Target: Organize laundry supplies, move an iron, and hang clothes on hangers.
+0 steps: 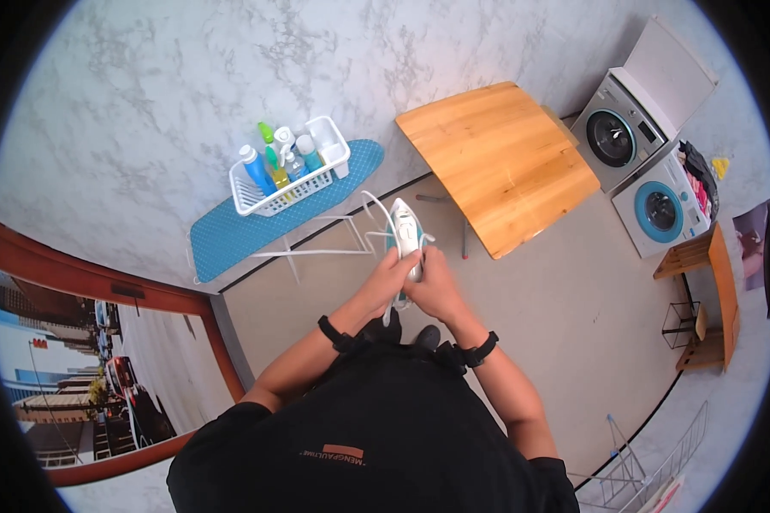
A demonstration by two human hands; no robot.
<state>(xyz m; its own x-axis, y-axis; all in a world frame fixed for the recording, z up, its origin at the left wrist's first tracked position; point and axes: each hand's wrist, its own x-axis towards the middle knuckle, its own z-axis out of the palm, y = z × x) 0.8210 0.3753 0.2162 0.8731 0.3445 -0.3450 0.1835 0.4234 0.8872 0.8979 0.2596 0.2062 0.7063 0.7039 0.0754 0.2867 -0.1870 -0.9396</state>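
Observation:
A white and teal steam iron [408, 229] is held up in front of my body, its tip pointing away from me. White cord loops loosely around it and hangs beside it. My left hand [387, 278] grips the iron's near end from the left, thumb lying across the handle. From the right, my right hand [436, 282] closes on the same end, its fingers curled and partly hidden. Beyond the hands, to the left, stands a blue ironing board [222, 239] on white legs. It carries a white plastic basket [269, 205] of bottles.
A wooden folding table [505, 162] stands ahead to the right. Two front-loading washing machines [654, 214] are at the far right, one with clothes on top. Near them are a wooden shelf unit [723, 299] and a metal drying rack [633, 466]. A window [137, 295] lies left.

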